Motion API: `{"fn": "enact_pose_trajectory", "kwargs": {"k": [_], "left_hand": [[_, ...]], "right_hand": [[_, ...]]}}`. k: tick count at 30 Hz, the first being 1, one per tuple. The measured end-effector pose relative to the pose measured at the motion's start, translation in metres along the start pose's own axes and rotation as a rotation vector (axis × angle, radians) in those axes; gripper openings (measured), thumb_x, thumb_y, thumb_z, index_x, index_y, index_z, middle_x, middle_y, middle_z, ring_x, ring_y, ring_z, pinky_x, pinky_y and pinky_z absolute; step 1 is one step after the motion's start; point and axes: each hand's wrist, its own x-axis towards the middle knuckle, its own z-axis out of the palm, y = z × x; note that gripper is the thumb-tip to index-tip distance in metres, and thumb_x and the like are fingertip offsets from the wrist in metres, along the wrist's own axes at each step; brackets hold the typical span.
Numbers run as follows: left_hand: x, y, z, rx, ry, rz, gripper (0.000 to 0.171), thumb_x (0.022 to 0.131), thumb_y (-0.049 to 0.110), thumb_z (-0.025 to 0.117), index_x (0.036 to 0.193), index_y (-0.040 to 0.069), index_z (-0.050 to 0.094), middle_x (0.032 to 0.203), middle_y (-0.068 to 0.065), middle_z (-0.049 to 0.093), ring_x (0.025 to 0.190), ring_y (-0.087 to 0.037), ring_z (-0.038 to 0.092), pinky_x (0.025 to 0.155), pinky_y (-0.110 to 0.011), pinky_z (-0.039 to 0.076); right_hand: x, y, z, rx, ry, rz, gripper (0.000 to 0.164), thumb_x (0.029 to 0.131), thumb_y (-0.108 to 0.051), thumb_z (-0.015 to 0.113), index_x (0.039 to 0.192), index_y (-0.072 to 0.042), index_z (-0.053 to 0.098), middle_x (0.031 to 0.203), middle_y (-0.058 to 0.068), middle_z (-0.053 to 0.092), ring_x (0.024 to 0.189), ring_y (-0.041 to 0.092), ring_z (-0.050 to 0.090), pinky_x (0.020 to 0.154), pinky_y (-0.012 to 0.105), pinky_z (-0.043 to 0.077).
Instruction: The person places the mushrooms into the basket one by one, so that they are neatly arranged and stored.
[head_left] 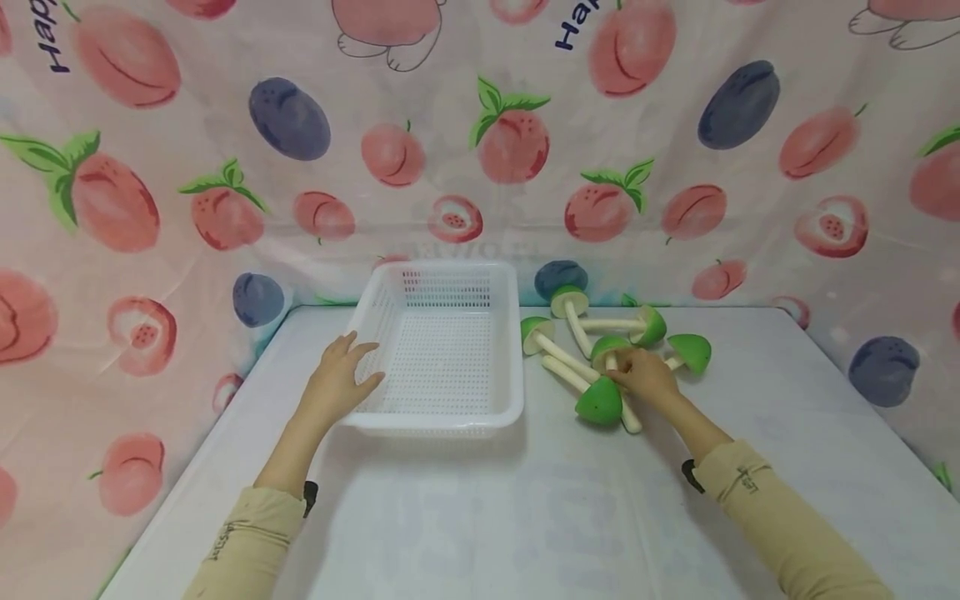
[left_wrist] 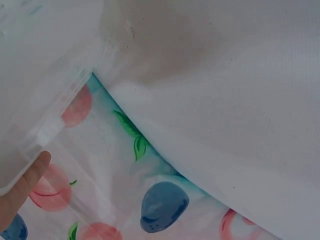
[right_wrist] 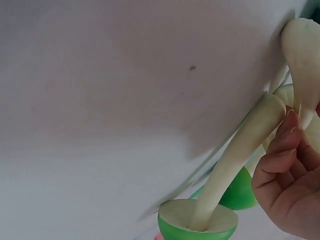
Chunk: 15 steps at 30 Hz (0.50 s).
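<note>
My left hand (head_left: pixel 342 379) is at the left side of a white plastic basket (head_left: pixel 512 350), fingers spread and loosely bent near its rim. One finger (left_wrist: pixel 37 167) shows against the basket's edge in the left wrist view. Right of the basket lies a loose pile of toy mushrooms with green caps and pale stems. Within that pile my right hand (head_left: pixel 648 379) pinches the pale stem (right_wrist: pixel 306 60) of one mushroom (head_left: pixel 609 344) between thumb and fingers. A second mushroom (head_left: pixel 600 402) lies just left of this hand, and another (head_left: pixel 690 353) lies behind it.
More mushrooms (head_left: pixel 537 335) lie beside the basket's right wall and towards the back (head_left: pixel 570 302). A white cloth covers the table (head_left: pixel 480 517). Behind it hangs a fruit-printed curtain (head_left: pixel 450 108), meeting the table's back edge close to the basket.
</note>
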Motion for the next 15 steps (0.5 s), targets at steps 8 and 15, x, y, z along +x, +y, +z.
{"fn": "enact_pose_trajectory", "kwargs": {"k": [8,15], "left_hand": [[0.001,0.000,0.000,0.004,-0.005,-0.004,0.050,0.088,0.025,0.063,0.132,0.004,0.052,0.148,-0.033,0.027,0.137,-0.049,0.023,0.099,-0.069,0.033],[0.002,-0.001,-0.001,0.007,-0.016,-0.001,0.050,0.087,0.025,0.063,0.131,0.004,0.053,0.148,-0.033,0.027,0.137,-0.048,0.023,0.099,-0.068,0.033]], "right_hand": [[0.002,0.002,0.000,0.008,0.026,0.010,0.043,0.089,-0.024,0.063,0.053,-0.011,0.043,0.049,-0.005,0.034,0.048,0.008,0.034,0.046,0.021,0.029],[0.006,0.000,-0.010,0.009,0.012,0.039,0.040,0.090,-0.021,0.059,0.055,-0.010,0.043,0.050,-0.004,0.035,0.048,0.008,0.033,0.046,0.021,0.027]]}}
